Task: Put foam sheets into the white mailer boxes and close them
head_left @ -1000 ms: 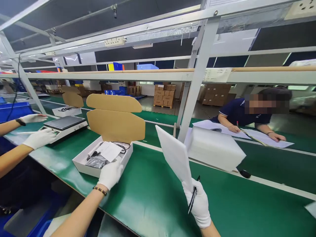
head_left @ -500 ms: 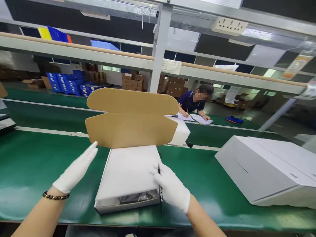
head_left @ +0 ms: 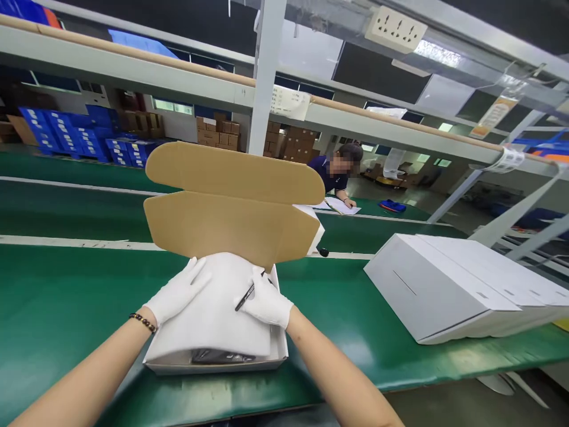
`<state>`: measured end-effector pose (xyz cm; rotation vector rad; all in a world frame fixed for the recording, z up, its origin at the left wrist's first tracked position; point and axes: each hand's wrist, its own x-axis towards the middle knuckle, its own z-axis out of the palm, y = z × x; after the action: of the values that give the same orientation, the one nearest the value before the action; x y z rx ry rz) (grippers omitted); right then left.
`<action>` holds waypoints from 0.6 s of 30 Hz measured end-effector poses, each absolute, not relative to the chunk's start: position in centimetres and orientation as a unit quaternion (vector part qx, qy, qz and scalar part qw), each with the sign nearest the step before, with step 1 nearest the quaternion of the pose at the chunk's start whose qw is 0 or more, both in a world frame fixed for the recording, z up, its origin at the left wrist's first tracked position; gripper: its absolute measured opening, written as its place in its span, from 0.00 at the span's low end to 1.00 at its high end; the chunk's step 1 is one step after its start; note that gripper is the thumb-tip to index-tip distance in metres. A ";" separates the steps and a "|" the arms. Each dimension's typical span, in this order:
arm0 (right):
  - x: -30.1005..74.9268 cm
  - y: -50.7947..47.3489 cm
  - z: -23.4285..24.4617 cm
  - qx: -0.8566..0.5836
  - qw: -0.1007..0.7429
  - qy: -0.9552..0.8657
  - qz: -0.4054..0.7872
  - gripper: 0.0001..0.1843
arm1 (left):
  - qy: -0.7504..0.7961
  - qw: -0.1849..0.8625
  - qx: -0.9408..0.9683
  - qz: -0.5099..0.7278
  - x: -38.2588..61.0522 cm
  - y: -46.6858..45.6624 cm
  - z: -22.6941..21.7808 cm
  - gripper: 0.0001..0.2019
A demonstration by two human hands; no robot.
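One sheet (head_left: 211,320) lies under left hand (head_left: 175,298) (fingers (head_left: 191,271) outstretched) and right hand (head_left: 269,304), whose fingers grasp a pen (head_left: 245,298).

Bowed white sheet (head_left: 217,308), in open box (head_left: 213,369)

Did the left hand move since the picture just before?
Yes: the left hand moved right, closer to the metal post, from beside the open box onto the white sheet.
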<state>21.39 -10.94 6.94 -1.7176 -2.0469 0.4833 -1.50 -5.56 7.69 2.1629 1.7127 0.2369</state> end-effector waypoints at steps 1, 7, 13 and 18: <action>21.5 -11.1 7.1 -0.619 0.188 -0.749 0.145 0.34 | 0.594 0.149 0.788 0.062 -1.4 -5.6 7.6 0.33; 24.6 -11.1 7.3 -0.649 0.087 -0.756 0.017 0.30 | 0.501 0.040 0.864 0.006 -0.3 -6.3 7.7 0.34; 24.6 -10.8 6.6 -0.648 0.085 -0.757 0.005 0.26 | 0.512 0.106 0.852 0.002 1.1 -5.1 8.6 0.35; 27.2 -10.3 9.2 -0.632 0.512 -0.581 0.039 0.23 | 0.549 -0.015 0.795 0.255 -0.8 -3.5 10.4 0.33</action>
<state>27.24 -10.30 9.22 -1.5196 -1.3979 0.0936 -0.84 -3.50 10.42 2.5228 1.7422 0.8097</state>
